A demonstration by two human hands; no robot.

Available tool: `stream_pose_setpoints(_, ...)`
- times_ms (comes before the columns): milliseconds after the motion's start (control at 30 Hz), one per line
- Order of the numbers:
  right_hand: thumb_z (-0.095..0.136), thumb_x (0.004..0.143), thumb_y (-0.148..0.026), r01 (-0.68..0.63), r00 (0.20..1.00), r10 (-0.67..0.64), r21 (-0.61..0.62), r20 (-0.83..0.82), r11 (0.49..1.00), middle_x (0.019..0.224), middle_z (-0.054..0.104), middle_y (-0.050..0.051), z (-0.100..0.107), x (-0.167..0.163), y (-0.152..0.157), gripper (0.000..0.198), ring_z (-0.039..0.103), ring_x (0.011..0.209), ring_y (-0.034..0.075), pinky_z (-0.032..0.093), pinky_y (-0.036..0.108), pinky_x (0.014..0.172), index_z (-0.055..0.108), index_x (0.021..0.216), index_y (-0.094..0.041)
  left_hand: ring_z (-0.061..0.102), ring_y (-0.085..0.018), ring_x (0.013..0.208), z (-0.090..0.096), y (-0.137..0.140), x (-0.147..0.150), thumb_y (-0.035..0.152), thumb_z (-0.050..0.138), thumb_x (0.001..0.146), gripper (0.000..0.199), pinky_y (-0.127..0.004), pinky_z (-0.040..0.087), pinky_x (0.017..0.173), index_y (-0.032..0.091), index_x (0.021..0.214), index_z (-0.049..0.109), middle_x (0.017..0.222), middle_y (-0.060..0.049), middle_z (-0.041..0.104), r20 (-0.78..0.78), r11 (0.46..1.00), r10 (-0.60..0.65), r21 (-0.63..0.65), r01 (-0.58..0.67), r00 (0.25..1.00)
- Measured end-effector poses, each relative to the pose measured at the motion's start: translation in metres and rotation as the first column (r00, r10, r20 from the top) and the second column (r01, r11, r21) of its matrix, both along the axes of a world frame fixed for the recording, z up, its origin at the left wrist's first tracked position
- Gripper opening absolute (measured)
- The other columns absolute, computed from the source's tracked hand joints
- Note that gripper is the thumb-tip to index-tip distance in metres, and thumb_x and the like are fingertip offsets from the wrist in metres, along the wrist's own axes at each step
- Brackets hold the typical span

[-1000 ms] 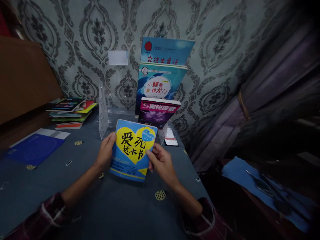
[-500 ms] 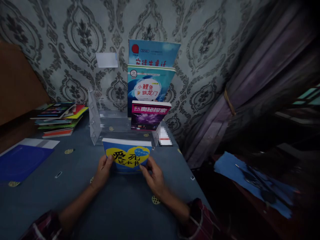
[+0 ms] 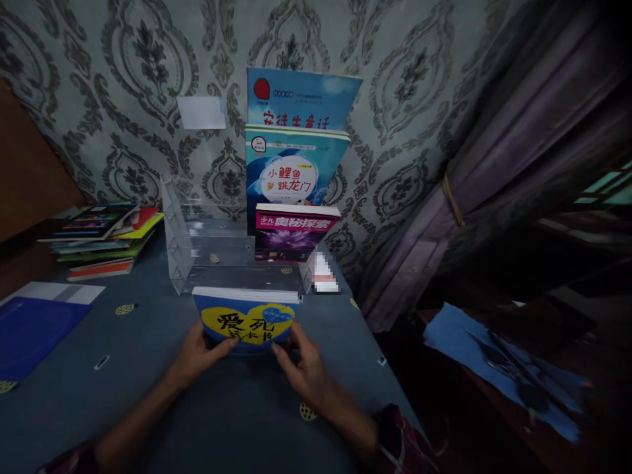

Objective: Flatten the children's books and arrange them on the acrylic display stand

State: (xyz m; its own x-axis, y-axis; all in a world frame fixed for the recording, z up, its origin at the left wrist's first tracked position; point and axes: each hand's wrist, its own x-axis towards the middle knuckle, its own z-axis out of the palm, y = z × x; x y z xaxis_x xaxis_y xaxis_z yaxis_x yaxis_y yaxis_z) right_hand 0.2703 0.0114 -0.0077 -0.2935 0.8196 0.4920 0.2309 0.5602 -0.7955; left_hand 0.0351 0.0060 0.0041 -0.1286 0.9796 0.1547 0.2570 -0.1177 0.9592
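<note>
The left hand (image 3: pixel 197 355) and right hand (image 3: pixel 306 365) pinch the blue, heart-printed book (image 3: pixel 247 322) by its lower sides, thumbs in front. White page edges (image 3: pixel 247 295) face up, near a clear, stepped plastic rack (image 3: pixel 176 247) on patterned dark cloth (image 3: pixel 222 421).

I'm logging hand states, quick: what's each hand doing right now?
Left hand: closed, holding the heart book at its left side.
Right hand: closed, holding the same book at its right side.
</note>
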Motion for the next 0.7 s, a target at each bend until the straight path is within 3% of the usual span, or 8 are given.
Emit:
stream_pose_setpoints(367, 0.055, 0.099, -0.028, -0.010, 0.999, 0.008, -0.049, -0.033, 0.999, 0.087, 0.068, 0.001, -0.005, -0.002, 0.001, 0.026, 0.063, 0.072, 0.016, 0.052, 0.026, 0.067, 0.058, 0.124, -0.023, 0.077, -0.032, 0.092, 0.003, 0.002, 0.002, 0.049, 0.081, 0.063, 0.044, -0.044, 0.066, 0.082, 0.019, 0.093, 0.069, 0.096, -0.010, 0.081, 0.021, 1.000, 0.013, 0.007, -0.013, 1.000)
stream_pose_setpoints(467, 0.056, 0.098, -0.031, 0.004, 0.998, -0.008, -0.059, -0.060, 0.998, 0.092, 0.070, 0.003, -0.009, -0.002, 0.004, 0.030, 0.065, 0.076, 0.017, 0.054, 0.028, 0.068, 0.058, 0.127, -0.024, 0.077, -0.032, 0.092, 0.009, 0.005, 0.006, 0.050, 0.080, 0.063, 0.044, -0.044, 0.065, 0.082, 0.019, 0.093, 0.067, 0.097, -0.010, 0.081, 0.010, 1.000, 0.016, 0.020, -0.017, 1.000)
stream_pose_setpoints(600, 0.059, 0.097, -0.038, 0.067, 0.991, -0.076, -0.086, -0.109, 0.994, 0.082, 0.068, 0.001, -0.009, -0.001, 0.009, 0.025, 0.062, 0.068, 0.017, 0.053, 0.028, 0.063, 0.062, 0.118, -0.024, 0.076, -0.031, 0.098, 0.021, 0.012, 0.014, 0.049, 0.080, 0.065, 0.046, -0.045, 0.064, 0.088, 0.020, 0.098, 0.066, 0.105, -0.009, 0.080, 0.010, 0.999, -0.030, 0.016, 0.030, 1.000)
stream_pose_setpoints(700, 0.060, 0.097, -0.045, 0.019, 0.977, -0.055, -0.173, -0.208, 0.985, 0.090, 0.072, 0.003, -0.004, 0.000, 0.013, 0.029, 0.068, 0.077, 0.019, 0.059, 0.032, 0.071, 0.063, 0.116, -0.023, 0.075, -0.032, 0.102, 0.029, 0.017, 0.021, 0.050, 0.081, 0.066, 0.055, -0.047, 0.062, 0.092, 0.018, 0.108, 0.065, 0.111, -0.011, 0.078, 0.055, 0.997, -0.082, -0.008, 0.082, 0.995)
